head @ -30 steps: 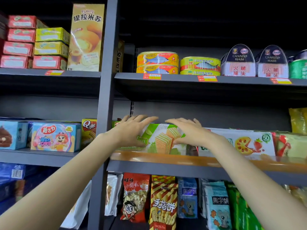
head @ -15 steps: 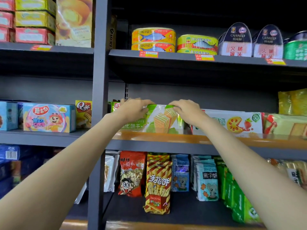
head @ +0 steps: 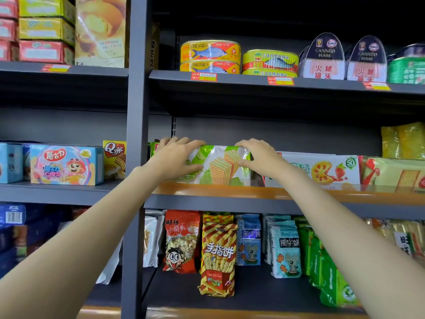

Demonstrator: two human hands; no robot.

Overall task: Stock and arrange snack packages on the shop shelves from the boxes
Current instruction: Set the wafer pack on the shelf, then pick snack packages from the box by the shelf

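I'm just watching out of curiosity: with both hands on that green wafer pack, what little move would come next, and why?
Probably a short push straight back, then let go. The left hand and right hand grip the two ends of the green wafer pack, which stands upright at the front edge of the orange-lipped shelf, beside the white strawberry pack. Seating it in line with that neighbour would finish the placement.

Quick headcount, only what's actually visible. Top shelf [head: 230, 82], from its left end: two stacked yellow fish tins [head: 210, 56], two stacked green-yellow fish tins [head: 270, 63], two canned ham tins [head: 323, 57], one green tin [head: 407, 65] cut off at the right edge. Upper left bay: three yellow boxes [head: 46, 27] stacked, three red boxes [head: 41, 51] showing beside and under them. Two hands up: left hand [head: 174, 160], right hand [head: 257, 157], both on one green wafer pack [head: 220, 165].
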